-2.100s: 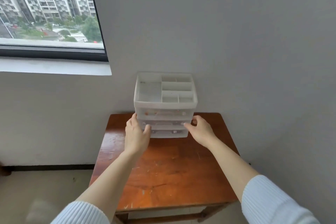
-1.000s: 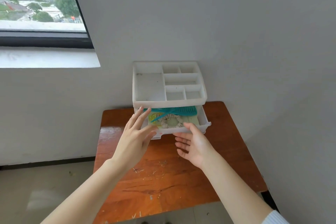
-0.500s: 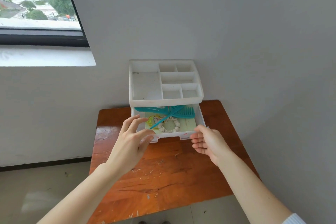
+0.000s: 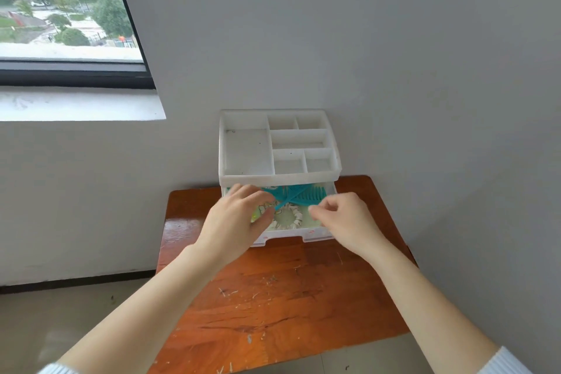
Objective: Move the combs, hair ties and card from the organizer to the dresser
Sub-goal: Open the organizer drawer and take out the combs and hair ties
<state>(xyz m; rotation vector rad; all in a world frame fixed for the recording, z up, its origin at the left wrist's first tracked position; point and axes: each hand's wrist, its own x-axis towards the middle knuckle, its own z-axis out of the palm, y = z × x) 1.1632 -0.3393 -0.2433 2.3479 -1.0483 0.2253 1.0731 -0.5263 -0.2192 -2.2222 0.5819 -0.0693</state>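
The white organizer (image 4: 277, 173) stands at the back of the wooden dresser (image 4: 282, 297), its top drawer (image 4: 303, 234) pulled out. In the drawer two teal combs (image 4: 303, 196) lie crossed over a white beaded hair tie (image 4: 296, 217) and a pale green card (image 4: 312, 222). My left hand (image 4: 233, 222) hovers over the drawer's left side, thumb and forefinger at the end of one comb's handle; whether they grip it is unclear. My right hand (image 4: 346, 218) is over the drawer's right side, fingers curled, tips just below the comb teeth and holding nothing.
The organizer's top tray (image 4: 246, 155) has several empty compartments. A grey wall stands right behind and to the right of the dresser. A window and its sill (image 4: 79, 103) are at upper left. The dresser's front surface is scratched, and bare floor lies to its left.
Both hands left the drawer front and moved up into the open drawer, the left to a comb's handle end, the right to the comb teeth. The drawer stays pulled out.
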